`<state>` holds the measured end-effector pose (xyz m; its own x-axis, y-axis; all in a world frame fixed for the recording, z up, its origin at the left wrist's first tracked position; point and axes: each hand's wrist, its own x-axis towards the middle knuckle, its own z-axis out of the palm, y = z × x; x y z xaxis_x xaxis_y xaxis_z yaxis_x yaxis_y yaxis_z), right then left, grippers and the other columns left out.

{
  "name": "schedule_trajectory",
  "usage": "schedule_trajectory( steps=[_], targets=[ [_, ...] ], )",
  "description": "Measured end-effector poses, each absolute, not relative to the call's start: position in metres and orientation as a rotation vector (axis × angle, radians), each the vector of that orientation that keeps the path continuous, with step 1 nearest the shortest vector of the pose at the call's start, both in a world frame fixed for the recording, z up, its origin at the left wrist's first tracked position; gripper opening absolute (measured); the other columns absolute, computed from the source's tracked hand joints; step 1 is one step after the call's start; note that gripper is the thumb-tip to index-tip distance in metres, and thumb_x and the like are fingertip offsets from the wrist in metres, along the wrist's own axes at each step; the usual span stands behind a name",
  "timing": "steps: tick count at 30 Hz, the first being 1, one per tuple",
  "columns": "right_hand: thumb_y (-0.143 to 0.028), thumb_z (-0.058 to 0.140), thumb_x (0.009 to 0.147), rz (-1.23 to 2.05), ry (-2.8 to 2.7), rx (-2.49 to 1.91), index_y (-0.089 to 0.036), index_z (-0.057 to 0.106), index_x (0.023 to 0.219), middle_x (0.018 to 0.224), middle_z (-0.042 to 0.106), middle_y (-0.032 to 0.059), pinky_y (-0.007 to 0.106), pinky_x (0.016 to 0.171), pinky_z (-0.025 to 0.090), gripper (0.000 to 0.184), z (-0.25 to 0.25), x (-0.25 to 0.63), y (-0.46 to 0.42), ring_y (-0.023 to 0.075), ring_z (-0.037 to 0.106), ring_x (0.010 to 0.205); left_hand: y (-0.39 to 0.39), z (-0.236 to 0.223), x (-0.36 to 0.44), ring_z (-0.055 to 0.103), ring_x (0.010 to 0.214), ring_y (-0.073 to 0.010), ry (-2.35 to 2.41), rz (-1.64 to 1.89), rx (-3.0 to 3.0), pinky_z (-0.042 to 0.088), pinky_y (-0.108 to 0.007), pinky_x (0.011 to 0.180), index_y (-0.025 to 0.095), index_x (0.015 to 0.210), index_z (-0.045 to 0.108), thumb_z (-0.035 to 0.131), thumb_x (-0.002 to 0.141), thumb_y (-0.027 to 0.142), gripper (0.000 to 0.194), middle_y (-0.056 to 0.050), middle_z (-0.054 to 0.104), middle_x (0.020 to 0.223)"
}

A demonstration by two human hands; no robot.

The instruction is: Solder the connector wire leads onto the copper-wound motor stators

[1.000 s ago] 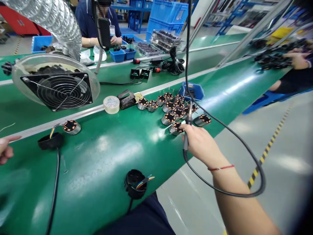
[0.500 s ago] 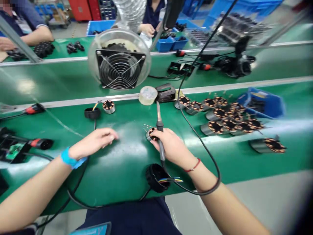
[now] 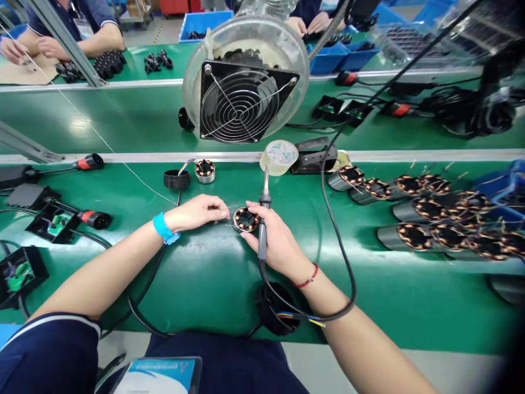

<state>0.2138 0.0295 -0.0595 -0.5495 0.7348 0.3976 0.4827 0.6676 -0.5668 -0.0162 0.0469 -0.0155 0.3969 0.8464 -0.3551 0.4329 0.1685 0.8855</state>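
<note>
Stator: a small round wound core with copper coils, laid flat on the green belt near its front edge, between the two hands. Thin bare leads are seen running from it toward the left.

Right hand: closed round the soldering iron, with its fingertips also set against the stator's right side. The iron is held tip-up, pointing away from the person; its black cord is looped off to the right and back under the wrist.

Left hand: fingers drawn together in a narrow pinch at the stator's leads; whether a lead is actually gripped cannot be told.

Step in hand, as judged: the stator is being positioned and its leads sorted before soldering; no joint is being made, as the tip is held clear of the work. The next move would call for the iron to be turned tip-down to a lead while the stator is kept steady.

Just beyond: a second stator beside a black cap, a tape roll, an iron stand.
Behind: a fume fan.
To the right: a batch of stators.
Near the front edge: a black housing with coloured wires.
Far side: co-workers' hands.
</note>
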Motion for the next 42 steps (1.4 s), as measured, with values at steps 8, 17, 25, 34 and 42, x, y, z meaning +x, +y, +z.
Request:
schedule_trajectory(
  steps=[8, 17, 25, 34, 42],
  targets=[
    [-0.024, 0.069, 0.082, 0.561, -2.214, -0.874, -0.021, 0.04, 0.129, 0.122, 0.062, 0.0126, 0.048, 0.091, 0.053, 0.055, -0.073, 0.216, 0.036, 0.0279, 0.061, 0.109, 0.064, -0.018, 0.01, 0.024, 0.048, -0.0045, 1.118, 0.551, 1.015, 0.013, -0.022, 0.047, 0.011, 0.075, 0.062, 0.062, 0.078, 0.037, 0.026, 0.005, 0.039, 0.057],
    [-0.022, 0.071, 0.08, 0.559, -2.219, -0.94, -0.021, 0.042, 0.126, 0.117, 0.064, 0.0119, 0.049, 0.086, 0.054, 0.055, -0.065, 0.214, 0.035, 0.0298, 0.062, 0.103, 0.034, -0.007, -0.013, 0.041, 0.063, -0.0079, 1.237, 0.276, 1.369, 0.031, -0.02, 0.057, 0.012, 0.082, 0.063, 0.053, 0.088, 0.044, 0.034, 0.0, 0.053, 0.073],
    [-0.022, 0.07, 0.08, 0.544, -2.184, -0.903, -0.02, 0.041, 0.127, 0.116, 0.064, 0.0129, 0.049, 0.085, 0.054, 0.055, -0.068, 0.213, 0.035, 0.0301, 0.062, 0.103, 0.043, -0.018, 0.006, 0.029, 0.051, -0.0052, 1.111, 0.511, 1.138, 0.017, -0.021, 0.048, 0.012, 0.076, 0.06, 0.061, 0.081, 0.044, 0.032, 0.003, 0.046, 0.064],
    [-0.025, 0.069, 0.082, 0.481, -2.205, -0.923, -0.018, 0.042, 0.127, 0.116, 0.064, 0.0146, 0.048, 0.083, 0.054, 0.053, -0.067, 0.21, 0.033, 0.0303, 0.062, 0.1, 0.022, -0.012, -0.001, 0.038, 0.059, -0.0074, 1.214, 0.416, 1.268, 0.025, -0.02, 0.052, 0.013, 0.079, 0.063, 0.059, 0.085, 0.044, 0.032, 0.002, 0.052, 0.069],
    [-0.018, 0.062, 0.081, 0.614, -2.123, -1.01, -0.02, 0.043, 0.128, 0.126, 0.061, 0.0132, 0.05, 0.098, 0.048, 0.051, -0.058, 0.23, 0.05, 0.0294, 0.059, 0.116, 0.012, -0.011, 0.025, 0.037, 0.054, -0.0075, 1.239, 0.509, 1.388, 0.028, -0.022, 0.052, 0.013, 0.096, 0.064, 0.044, 0.094, 0.042, 0.035, 0.003, 0.052, 0.065]
  ],
)
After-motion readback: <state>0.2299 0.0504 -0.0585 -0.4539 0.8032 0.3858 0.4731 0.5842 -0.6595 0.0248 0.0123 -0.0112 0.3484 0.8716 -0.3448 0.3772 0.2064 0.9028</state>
